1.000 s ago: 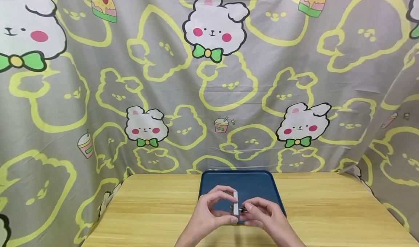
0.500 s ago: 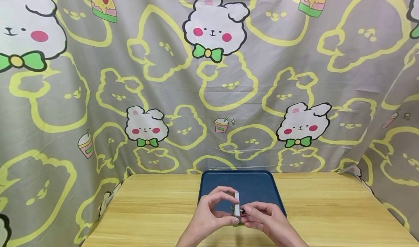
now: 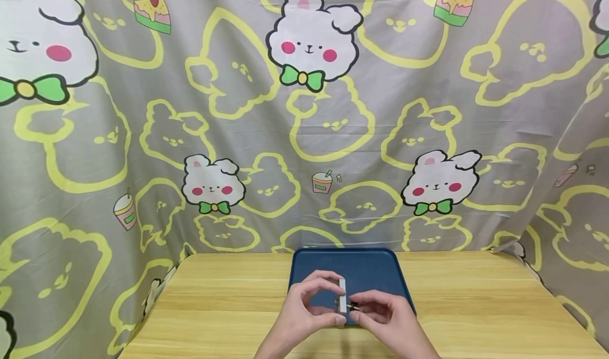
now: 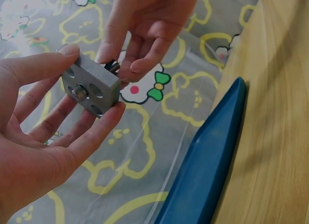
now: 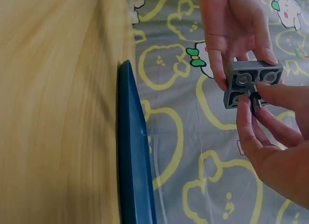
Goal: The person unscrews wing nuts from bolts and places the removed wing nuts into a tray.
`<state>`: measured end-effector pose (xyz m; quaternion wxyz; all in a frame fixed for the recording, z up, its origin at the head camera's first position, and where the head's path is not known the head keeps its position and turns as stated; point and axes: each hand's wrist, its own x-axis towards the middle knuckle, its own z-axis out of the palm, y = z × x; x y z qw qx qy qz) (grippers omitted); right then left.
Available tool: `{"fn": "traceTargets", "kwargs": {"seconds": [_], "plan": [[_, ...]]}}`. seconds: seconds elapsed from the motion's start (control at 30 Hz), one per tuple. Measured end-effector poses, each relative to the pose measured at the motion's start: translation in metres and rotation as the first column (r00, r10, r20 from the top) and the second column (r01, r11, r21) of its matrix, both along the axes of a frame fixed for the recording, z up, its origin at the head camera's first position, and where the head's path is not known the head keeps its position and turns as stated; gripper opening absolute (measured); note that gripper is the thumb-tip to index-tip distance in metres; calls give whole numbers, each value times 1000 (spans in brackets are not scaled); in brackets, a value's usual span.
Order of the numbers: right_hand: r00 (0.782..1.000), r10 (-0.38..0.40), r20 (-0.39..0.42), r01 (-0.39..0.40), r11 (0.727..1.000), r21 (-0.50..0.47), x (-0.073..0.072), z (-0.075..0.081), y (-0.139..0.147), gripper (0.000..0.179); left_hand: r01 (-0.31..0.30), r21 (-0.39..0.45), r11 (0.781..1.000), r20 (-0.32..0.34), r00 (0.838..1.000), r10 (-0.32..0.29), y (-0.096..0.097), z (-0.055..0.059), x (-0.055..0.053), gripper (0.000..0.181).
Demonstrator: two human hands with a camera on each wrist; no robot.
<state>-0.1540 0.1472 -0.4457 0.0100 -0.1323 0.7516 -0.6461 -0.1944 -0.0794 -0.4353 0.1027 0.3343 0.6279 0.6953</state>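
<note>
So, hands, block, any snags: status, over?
Left grip holds grey block. Right grip around metal rod at block's face. Nothing visibly in the way.

Grey block (image 4: pixel 91 81), holed near the corners, upright in midair, slim metal shaft (image 5: pixel 256 102) at its centre.

Lt wood-grain tbl (image 3: pixel 223 290) w/ dk blue tray (image 3: pixel 343 261) on top.

Grey cloth (image 3: pixel 266 137) printed with white rabbits and yellow outlines hangs behind the far edge of the pale wooden table (image 3: pixel 214 290). It also flanks the left and right edges.
</note>
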Motion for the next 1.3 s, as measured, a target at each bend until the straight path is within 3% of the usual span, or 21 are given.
{"fn": "traceTargets", "kwargs": {"seconds": [0.13, 0.23, 0.3, 0.43, 0.6, 0.63, 0.73, 0.8, 0.87, 0.93, 1.03, 1.13, 1.2, 1.23, 1.3], "plan": [[985, -57, -165, 70, 995, 77, 4, -2, -5, 25, 0, 2, 1000, 5, 1000, 0, 0, 0, 0, 36], [940, -87, -329, 131, 985, 112, 6, -5, -9, 26, -8, 4, 1000, 5, 1000, 8, -1, -1, -1, 36], [887, -99, -450, 177, 975, 134, 6, -9, -11, 30, -10, 6, 1000, 3, 1000, 10, -1, -1, -1, 36], [754, -101, -649, 266, 950, 161, 3, -17, -15, 43, -6, 13, 1000, -1, 1000, 6, -1, -1, -1, 36], [618, -91, -781, 340, 927, 160, -1, -24, -17, 54, -8, 12, 1000, -3, 1000, 8, -1, -1, -1, 36], [594, -85, -800, 347, 924, 159, -3, -26, -18, 48, -9, 11, 1000, -3, 1000, 9, -1, 0, -1, 36], [530, -70, -845, 369, 916, 155, -6, -29, -18, 20, -9, 6, 1000, -1, 1000, 9, -1, 0, -1, 36], [502, -55, -863, 374, 914, 159, -7, -30, -18, 6, -9, 3, 1000, 2, 1000, 9, 0, 0, -1, 36], [476, -44, -878, 389, 906, 165, -7, -30, -19, 21, -9, 0, 1000, 7, 1000, 9, 0, 0, -1, 36], [458, -38, -888, 408, 897, 172, -7, -29, -19, 25, -10, -2, 1000, 13, 1000, 10, 1, -1, -1, 36], [455, -41, -890, 428, 886, 178, -5, -27, -20, 27, -8, 0, 1000, 15, 1000, 8, 1, -1, -1, 36], [507, -64, -859, 414, 893, 178, -2, -25, -20, 17, -7, 3, 1000, 10, 1000, 7, 0, -1, -2, 37], [585, -103, -804, 390, 906, 167, 1, -21, -20, 8, -12, 5, 1000, 5, 1000, 12, -1, -1, -2, 39], [636, -132, -760, 371, 916, 151, 2, -19, -20, 11, -16, 6, 1000, 4, 1000, 16, -1, -1, -3, 39], [766, -194, -612, 318, 943, 100, 5, -14, -20, 19, -25, 7, 1000, 0, 1000, 25, -2, 0, -3, 40]]}}
